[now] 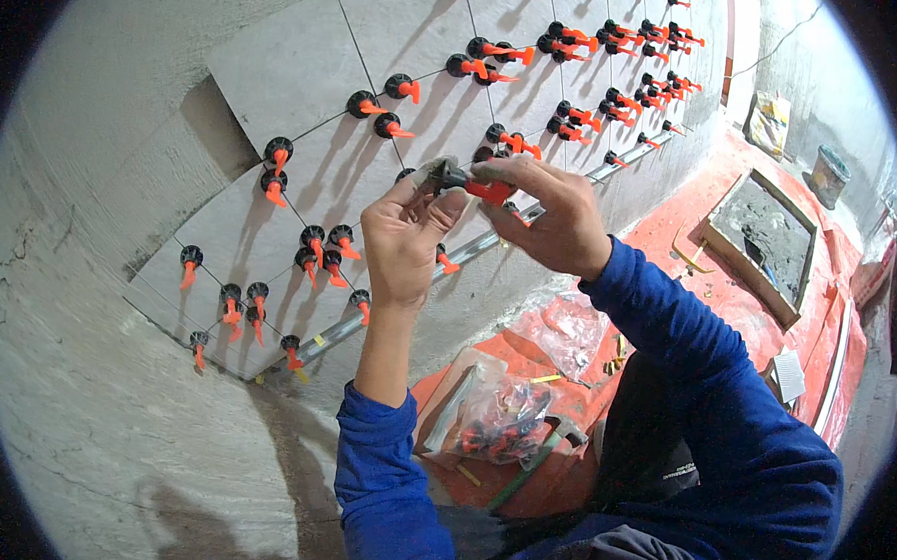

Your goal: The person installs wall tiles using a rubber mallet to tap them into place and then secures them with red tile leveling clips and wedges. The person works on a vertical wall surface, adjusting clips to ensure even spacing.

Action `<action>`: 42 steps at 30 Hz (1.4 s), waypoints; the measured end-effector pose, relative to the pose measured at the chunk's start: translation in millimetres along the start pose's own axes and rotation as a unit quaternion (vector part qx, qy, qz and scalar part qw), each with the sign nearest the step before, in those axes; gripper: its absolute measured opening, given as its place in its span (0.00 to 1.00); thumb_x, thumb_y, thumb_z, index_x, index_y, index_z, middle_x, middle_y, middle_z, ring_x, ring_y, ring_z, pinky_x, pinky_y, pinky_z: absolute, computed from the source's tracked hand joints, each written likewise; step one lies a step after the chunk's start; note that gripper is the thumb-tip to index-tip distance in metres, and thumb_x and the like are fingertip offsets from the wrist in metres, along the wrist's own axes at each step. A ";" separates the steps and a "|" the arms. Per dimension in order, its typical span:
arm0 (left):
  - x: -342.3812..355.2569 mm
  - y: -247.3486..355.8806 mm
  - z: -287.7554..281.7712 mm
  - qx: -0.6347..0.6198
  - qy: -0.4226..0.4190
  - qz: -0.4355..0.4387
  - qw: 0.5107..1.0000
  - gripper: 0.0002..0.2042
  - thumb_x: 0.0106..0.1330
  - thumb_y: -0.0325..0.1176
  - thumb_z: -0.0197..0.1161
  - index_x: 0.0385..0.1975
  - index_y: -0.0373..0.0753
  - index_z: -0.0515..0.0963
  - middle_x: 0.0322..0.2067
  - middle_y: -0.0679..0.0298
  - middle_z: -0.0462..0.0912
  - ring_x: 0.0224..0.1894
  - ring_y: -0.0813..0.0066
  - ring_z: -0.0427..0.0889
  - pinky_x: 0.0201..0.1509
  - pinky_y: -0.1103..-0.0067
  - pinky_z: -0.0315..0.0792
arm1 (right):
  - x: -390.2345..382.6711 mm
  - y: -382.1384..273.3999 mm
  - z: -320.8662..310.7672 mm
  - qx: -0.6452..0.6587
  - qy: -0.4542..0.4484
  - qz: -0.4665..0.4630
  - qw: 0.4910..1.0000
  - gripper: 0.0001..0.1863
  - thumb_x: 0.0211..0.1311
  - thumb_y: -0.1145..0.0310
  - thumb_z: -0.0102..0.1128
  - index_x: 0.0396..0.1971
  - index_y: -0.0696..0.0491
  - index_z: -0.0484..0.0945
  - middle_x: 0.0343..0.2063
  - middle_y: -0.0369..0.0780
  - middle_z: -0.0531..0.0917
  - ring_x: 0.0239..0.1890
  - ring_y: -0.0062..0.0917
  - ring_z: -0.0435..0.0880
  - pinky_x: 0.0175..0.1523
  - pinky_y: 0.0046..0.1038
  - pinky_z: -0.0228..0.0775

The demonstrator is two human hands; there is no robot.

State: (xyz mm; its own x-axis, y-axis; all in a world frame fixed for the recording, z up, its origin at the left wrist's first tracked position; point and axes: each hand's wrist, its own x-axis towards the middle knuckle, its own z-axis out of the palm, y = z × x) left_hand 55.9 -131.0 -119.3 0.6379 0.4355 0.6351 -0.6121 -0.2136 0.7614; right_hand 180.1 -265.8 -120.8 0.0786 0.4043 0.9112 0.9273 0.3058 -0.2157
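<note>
In front of the wall, both of my hands hold a tile leveler with a black base and red handle (pixel 490 191). My left hand (pixel 408 233) is closed, its thumb and fingers around the black end. My right hand (pixel 547 209) pinches the red handle. Behind them, large pale grey tiles (pixel 288 68) cover part of the wall. Many more black-and-red levelers (pixel 191 259) stick out along the tile joints. A metal rail (pixel 470 249) runs under the lower tile edge. My hands hide some joints behind them.
A mortar trough (pixel 787 317) sits on the red floor sheet (pixel 671 230) at the right, with a bucket (pixel 829 175) and a sack (pixel 771 122) beyond it. Below my hands lie a clear bag of levelers (pixel 503 413) and a green-handled hammer (pixel 520 483).
</note>
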 end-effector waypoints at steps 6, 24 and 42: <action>-1.1 5.1 -11.7 0.036 -0.012 -0.018 0.999 0.16 0.63 0.29 0.69 0.49 0.29 0.79 0.39 0.61 0.85 0.39 0.79 0.82 0.44 0.80 0.77 | 4.6 -7.5 -0.1 -0.119 0.028 -0.172 0.978 0.17 0.49 0.75 0.70 0.41 0.52 0.79 0.36 0.40 0.77 0.35 0.35 0.80 0.41 0.31 0.76; -5.9 15.8 -15.9 0.064 -0.099 0.006 0.993 0.16 0.60 0.24 0.71 0.47 0.30 0.80 0.35 0.66 0.84 0.37 0.84 0.79 0.41 0.85 0.75 | -15.5 -14.3 0.9 0.055 -0.033 0.008 0.998 0.17 0.54 0.76 0.69 0.45 0.55 0.77 0.32 0.41 0.80 0.34 0.26 0.83 0.41 0.28 0.76; 3.4 7.3 -12.0 0.072 -0.072 0.031 0.994 0.18 0.62 0.25 0.68 0.52 0.30 0.77 0.37 0.62 0.85 0.39 0.83 0.80 0.42 0.85 0.75 | 6.1 -13.3 0.5 0.262 -0.028 0.238 0.935 0.08 0.64 0.71 0.62 0.35 0.62 0.81 0.23 0.37 0.83 0.26 0.16 0.82 0.32 0.22 0.76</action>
State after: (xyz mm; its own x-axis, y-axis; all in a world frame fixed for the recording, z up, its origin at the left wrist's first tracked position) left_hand 47.9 -120.6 -113.2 0.6682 0.2892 0.6855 -0.5853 -0.3643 0.7243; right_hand 168.1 -267.0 -112.6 0.4045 0.6423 0.6511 0.4845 0.4533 -0.7482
